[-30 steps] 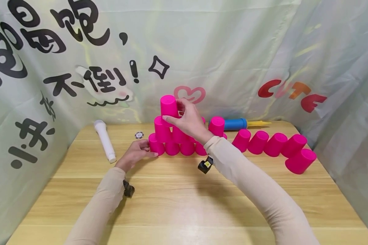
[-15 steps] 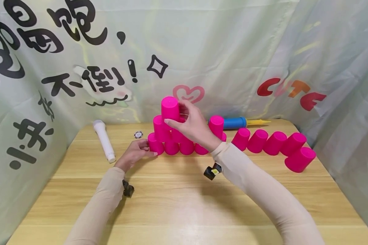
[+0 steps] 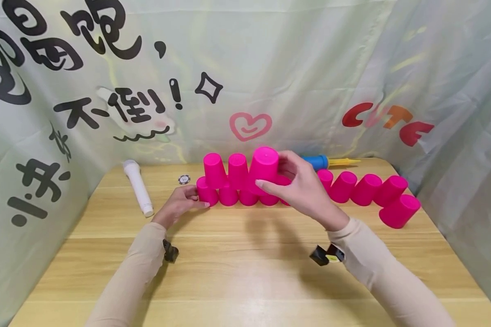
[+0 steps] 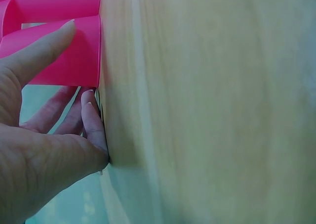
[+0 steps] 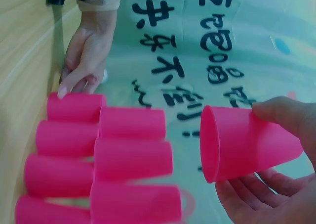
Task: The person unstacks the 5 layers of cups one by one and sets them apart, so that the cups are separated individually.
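My right hand (image 3: 307, 193) holds an upside-down pink cup (image 3: 265, 165) between thumb and fingers. In the right wrist view this raised cup (image 5: 242, 142) is apart from the stack. Below it, inverted pink cups stand in a bottom row with a second row on top, including an upper left cup (image 3: 214, 171) and the one beside it (image 3: 238, 171). The held cup and right hand hide part of the stack's right side in the head view. My left hand (image 3: 177, 208) is around the leftmost bottom cup (image 3: 207, 193), its thumb on the front and its fingers at the side.
Several inverted pink cups (image 3: 366, 190) stand in a line to the right, with one cup (image 3: 400, 211) nearer the front. A blue pump (image 3: 317, 161) lies behind them. A white microphone-shaped object (image 3: 138, 188) and a poker chip (image 3: 184, 179) lie left. Printed cloth (image 3: 311, 81) hangs behind.
My right hand has carried its cup rightward and lower in view, from above the stack's left side to its middle right. My left hand stays at the end cup.
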Motion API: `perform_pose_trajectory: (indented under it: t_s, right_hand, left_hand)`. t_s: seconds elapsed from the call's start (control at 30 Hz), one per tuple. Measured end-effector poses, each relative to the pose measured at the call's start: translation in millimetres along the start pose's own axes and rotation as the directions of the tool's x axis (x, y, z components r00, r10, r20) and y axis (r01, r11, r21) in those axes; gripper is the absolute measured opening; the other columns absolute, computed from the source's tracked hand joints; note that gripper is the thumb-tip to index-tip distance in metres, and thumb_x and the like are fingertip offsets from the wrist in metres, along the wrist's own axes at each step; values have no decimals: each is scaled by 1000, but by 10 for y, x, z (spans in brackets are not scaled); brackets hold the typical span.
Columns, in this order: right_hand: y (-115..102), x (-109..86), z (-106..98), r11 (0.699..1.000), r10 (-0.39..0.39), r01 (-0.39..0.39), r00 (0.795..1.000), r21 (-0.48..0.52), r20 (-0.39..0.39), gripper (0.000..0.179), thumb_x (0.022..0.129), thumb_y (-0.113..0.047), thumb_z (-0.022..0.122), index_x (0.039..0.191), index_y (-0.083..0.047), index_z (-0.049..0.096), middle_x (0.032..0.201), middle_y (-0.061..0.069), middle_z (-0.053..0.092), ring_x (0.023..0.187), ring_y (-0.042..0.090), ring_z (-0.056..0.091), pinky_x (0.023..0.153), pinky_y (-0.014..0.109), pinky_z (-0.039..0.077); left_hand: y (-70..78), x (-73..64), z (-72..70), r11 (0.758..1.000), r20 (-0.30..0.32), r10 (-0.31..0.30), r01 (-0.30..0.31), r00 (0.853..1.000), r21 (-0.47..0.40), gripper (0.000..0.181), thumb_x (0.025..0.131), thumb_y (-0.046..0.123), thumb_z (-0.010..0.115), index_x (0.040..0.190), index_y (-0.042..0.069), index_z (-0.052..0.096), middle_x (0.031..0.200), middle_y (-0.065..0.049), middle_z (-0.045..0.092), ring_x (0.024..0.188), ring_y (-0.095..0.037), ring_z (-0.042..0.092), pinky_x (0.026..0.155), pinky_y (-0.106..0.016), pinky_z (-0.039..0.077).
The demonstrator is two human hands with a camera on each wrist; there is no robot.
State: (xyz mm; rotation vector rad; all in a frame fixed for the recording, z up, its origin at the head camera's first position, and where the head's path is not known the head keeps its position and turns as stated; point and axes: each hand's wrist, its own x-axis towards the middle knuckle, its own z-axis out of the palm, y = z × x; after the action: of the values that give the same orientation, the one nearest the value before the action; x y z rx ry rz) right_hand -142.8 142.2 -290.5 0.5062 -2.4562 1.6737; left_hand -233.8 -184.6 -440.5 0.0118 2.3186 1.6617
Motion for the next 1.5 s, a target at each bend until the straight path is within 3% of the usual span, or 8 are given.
perform_pose_trajectory:
  t_s: [0.23,0.53,0.77,0.93,1.23,1.5]
  right_hand:
    - [178,-226,-372,994,78,-80,996,-76,-39,59,84,-27,85,132,-7,57,121,6,67,109,21,65,93,30,53]
    - [476,-570,-828,970,156,-187,970,-159,-188,59,88,-26,81,135,-3,55,120,7,63,101,8,63,81,13,51]
    - [842,-808,-1057,945,260,-304,922,-122,-286,54,89,-25,80,130,-5,52,109,-7,61,93,1,62,77,11,52]
    - [1076,-920,-1157,890,368,-430,874,-152,-318,71,89,-32,79,137,5,43,115,6,58,87,-1,58,72,11,51]
    - [1404,-1042,-1263,828,467,-541,812,-149,-351,80,92,-34,76,142,10,32,123,20,47,96,24,46,65,15,49]
    - [1560,-1056,-1312,787,522,-603,765,-134,-378,84,93,-32,74,147,12,26,128,26,43,105,31,42,65,12,44]
  left_hand:
    - [2,-9,7,1000,2,-9,9,1000,6,59,80,2,85,135,3,63,124,-13,68,101,-24,54,95,-37,42]
    - [-19,9,-4,1000,16,14,-14,1000,14,61,80,3,84,137,0,60,127,-16,66,103,-25,57,96,-36,44]
    - [-3,8,-14,1000,19,6,-6,1000,-7,64,81,2,83,139,-1,57,130,-19,64,107,-27,60,99,-37,46]
    - [-10,4,-10,1000,20,12,-12,1000,-12,64,81,3,84,140,-1,57,130,-19,65,107,-26,60,97,-35,46]
    - [-9,9,-12,1000,14,7,-7,1000,-17,63,80,2,84,138,1,60,128,-17,66,105,-25,61,96,-34,47]
    - [-16,18,-9,1000,4,4,-4,1000,2,60,80,3,84,135,1,62,128,-16,66,107,-27,58,100,-39,43]
